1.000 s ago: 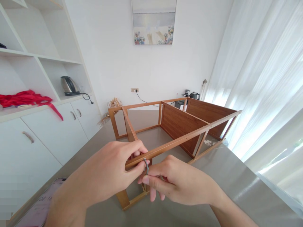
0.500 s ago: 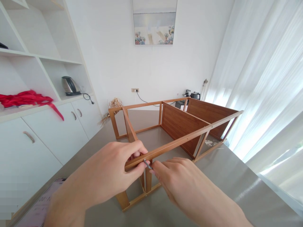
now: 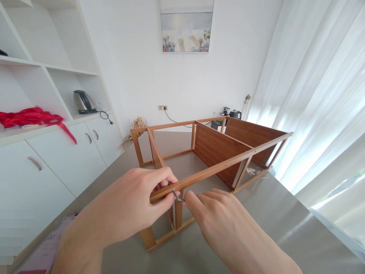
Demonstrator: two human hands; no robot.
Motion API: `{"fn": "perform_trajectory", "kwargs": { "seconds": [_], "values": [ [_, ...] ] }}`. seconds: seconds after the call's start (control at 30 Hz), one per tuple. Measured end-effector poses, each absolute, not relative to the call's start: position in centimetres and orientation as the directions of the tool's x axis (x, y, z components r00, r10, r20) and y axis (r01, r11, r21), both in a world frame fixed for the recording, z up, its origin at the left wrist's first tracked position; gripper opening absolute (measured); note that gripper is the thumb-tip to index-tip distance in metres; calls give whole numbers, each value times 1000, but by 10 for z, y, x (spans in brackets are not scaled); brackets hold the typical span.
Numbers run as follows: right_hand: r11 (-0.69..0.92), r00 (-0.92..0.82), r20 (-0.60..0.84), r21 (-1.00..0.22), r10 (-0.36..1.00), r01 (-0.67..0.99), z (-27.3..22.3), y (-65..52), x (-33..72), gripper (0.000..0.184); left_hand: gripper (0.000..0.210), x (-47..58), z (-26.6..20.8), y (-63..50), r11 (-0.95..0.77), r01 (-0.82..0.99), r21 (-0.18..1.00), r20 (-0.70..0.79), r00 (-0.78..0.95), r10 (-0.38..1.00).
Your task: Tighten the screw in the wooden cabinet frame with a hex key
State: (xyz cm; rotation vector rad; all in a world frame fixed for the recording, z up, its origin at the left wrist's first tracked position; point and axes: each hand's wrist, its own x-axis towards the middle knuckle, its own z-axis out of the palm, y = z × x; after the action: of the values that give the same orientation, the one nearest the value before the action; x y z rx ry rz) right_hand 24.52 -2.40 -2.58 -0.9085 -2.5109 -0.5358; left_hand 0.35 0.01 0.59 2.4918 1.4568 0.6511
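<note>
A wooden shelf frame (image 3: 211, 168) with brown shelf panels (image 3: 219, 150) lies on its side across the table. My left hand (image 3: 134, 198) is closed around the near end of its upper rail, with the thumb below and the fingers above. In my right hand (image 3: 216, 217) I pinch a small bent hex key (image 3: 178, 198). Its short end meets the rail at a fastener hole beside my left thumb. The far end of the key is hidden by my right fingers.
The grey table (image 3: 251, 243) carries the frame, and a phone (image 3: 48, 243) lies at its left edge. White cabinets (image 3: 57, 163) with a kettle (image 3: 84, 102) and red cloth (image 3: 34, 117) stand on the left. Sheer curtains (image 3: 319, 95) hang on the right.
My right hand has shifted slightly and the hex key has turned a little, so its bend shows more clearly. My left hand keeps its grip on the rail.
</note>
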Motion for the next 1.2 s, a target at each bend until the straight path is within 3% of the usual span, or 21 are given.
{"fn": "perform_trajectory", "kwargs": {
  "seconds": [0.1,0.17,0.23,0.33,0.4,0.47,0.6,0.7,0.9,1.07,1.2],
  "values": [
    [715,-720,439,215,538,665,-23,-23,246,37,15,3,5,0,-516,775,364,290,432,854],
    [733,-727,340,138,596,666,-21,-19,247,29,16,2,5,1,-526,769,363,287,445,849],
    [739,-715,230,-31,660,673,-18,-13,247,20,16,1,4,1,-526,769,365,275,450,849],
    [675,-734,66,-456,676,580,-17,-2,245,21,15,1,4,1,-507,769,390,257,437,862],
    [540,-769,-1,-711,640,450,-19,4,242,25,14,3,5,0,-477,768,428,225,420,879],
    [404,-788,-43,-841,615,361,-22,9,239,24,14,4,8,-2,-437,767,469,174,406,897],
    [244,-799,-97,-924,593,293,-28,13,236,24,16,7,12,-2,-412,769,489,138,398,907],
    [247,-821,-71,-936,566,252,-31,18,237,30,16,6,11,-1,-423,768,481,154,401,903],
    [489,-853,16,-825,521,283,-27,19,243,25,15,0,2,2,-490,764,420,249,423,871],
    [670,-759,-24,-451,651,589,-11,-2,248,16,14,0,1,3,-521,768,372,294,435,851],
    [698,-708,8,-178,706,694,-6,-15,247,15,16,3,4,1,-519,769,373,291,435,853]
  ]
}}
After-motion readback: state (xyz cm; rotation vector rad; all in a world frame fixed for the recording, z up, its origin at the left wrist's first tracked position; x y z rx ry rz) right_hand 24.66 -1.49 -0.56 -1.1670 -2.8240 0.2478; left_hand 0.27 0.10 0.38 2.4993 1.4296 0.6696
